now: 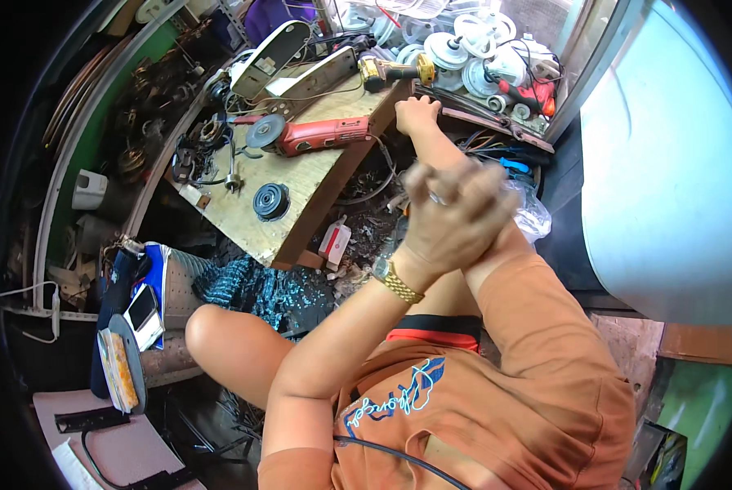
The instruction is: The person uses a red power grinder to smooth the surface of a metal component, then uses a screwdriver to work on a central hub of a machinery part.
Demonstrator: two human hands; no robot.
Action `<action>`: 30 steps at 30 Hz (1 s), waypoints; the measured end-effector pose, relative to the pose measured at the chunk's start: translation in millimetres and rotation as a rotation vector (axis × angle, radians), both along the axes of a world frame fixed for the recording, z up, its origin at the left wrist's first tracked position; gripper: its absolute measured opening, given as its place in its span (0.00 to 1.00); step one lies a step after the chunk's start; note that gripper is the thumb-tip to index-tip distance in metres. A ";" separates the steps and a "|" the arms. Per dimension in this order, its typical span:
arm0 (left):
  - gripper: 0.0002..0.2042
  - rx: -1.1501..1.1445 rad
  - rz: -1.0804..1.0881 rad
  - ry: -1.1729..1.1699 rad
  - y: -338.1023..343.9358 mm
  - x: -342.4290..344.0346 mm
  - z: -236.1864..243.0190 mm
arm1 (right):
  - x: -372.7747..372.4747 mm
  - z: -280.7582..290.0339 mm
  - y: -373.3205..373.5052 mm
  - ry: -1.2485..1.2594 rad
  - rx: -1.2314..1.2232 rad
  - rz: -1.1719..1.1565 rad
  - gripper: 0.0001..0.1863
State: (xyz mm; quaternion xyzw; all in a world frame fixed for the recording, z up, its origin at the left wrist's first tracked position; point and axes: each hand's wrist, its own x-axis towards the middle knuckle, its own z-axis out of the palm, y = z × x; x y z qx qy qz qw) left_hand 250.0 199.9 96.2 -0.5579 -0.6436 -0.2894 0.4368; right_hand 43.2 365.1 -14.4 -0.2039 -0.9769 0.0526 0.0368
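My left hand (457, 204), with a gold watch (399, 282) at its wrist, is raised in front of my right arm and smeared by motion. Its fingers look bent, and whether they touch the arm I cannot make out. Farther off, my right arm reaches toward the wooden workbench (243, 224), with my right hand (419, 114) at the bench's far right corner. Its fingers look slightly apart with nothing visible in them. Just beyond it a yellow and black cordless drill (395, 72) lies on the bench. A red angle grinder (321, 136) rests on the bench to the left.
A black ribbed round part (271, 201) sits near the bench's front. White plastic fan parts (456, 53) pile up at the back, beside a red power tool (529, 96). Scraps and a small red-white box (334, 243) litter the floor. A phone (142, 306) lies at left.
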 end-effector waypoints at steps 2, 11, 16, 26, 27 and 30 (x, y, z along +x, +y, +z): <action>0.20 -0.177 0.386 -0.062 1.6 -28.2 -6.4 | -4.3 7.8 15.3 0.005 -0.053 -0.040 0.16; 0.18 -0.097 0.577 -0.416 -159.0 -125.9 -43.3 | 115.8 8.2 61.0 0.509 -0.151 -0.044 0.15; 0.18 -0.132 0.409 -0.517 -207.4 -124.7 -76.8 | 402.9 -162.7 5.5 -0.229 -0.323 -0.346 0.13; 0.15 -0.171 0.385 -0.683 -285.6 -149.1 -115.6 | 394.4 -272.2 -121.9 -0.976 -0.697 -0.426 0.14; 0.14 -0.166 0.375 -0.695 -285.9 -150.5 -116.3 | 374.2 -271.8 -113.7 -0.985 -0.695 -0.410 0.14; 0.11 -0.111 0.375 -0.712 -286.5 -151.2 -112.4 | 305.3 -265.7 -86.6 -0.994 -0.687 -0.320 0.15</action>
